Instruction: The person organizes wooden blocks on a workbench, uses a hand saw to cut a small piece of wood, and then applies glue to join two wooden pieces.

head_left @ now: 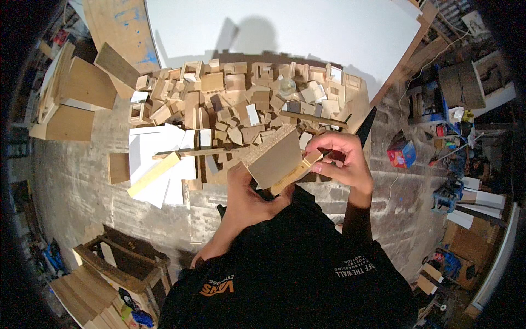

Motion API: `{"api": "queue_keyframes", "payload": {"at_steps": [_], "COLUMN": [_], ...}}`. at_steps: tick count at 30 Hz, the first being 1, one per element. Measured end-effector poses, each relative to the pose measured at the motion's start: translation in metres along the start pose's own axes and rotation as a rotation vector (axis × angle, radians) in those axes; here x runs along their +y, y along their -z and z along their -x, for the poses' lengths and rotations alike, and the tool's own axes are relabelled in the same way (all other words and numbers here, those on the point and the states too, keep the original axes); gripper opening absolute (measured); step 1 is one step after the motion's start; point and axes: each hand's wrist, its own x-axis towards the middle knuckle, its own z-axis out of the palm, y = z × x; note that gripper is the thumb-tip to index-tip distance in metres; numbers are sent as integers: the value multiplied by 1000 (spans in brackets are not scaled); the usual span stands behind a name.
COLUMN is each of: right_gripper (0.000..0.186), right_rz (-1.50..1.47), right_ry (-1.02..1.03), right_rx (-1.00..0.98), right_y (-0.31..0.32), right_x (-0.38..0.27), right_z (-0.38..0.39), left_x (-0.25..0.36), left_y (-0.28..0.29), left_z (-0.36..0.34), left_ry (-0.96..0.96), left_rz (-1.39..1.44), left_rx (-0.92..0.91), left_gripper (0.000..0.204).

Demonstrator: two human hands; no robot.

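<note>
My left hand (245,200) is wrapped round a small wooden box (272,156) and holds it tilted in front of my chest. The box has a flat brown face and a rough, textured strip along its upper edge. In my right hand (349,162) a small pale wood piece (313,159) is pinched between thumb and fingers. It meets the right edge of the box; whether it is fixed there I cannot tell. Just beyond my hands, many small wooden blocks and box parts (235,82) are heaped on the table.
White sheets (148,159) lie at the table's left, with a wooden strip (156,174) across them. A clear round container (287,86) stands among the blocks. Behind is a large white panel (307,27). Wooden cabinets (87,82) stand left; a wooden frame (115,263) is lower left.
</note>
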Motion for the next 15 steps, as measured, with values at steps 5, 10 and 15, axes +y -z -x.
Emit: {"api": "queue_keyframes", "payload": {"at_steps": [5, 10, 15], "right_gripper": [25, 23, 26], "right_rz": [110, 68, 95], "right_ry": [-94, -9, 88], "right_rx": [-87, -94, 40], "right_y": [3, 4, 9], "right_x": [14, 39, 41], "right_z": [-1, 2, 13], "left_x": [-16, -37, -104], "left_y": [-4, -7, -8], "left_z": [3, 14, 18], "left_ry": [-1, 390, 607], "left_rz": [-30, 330, 412], "left_rx": [3, 178, 324], "left_gripper": [38, 30, 38]}}
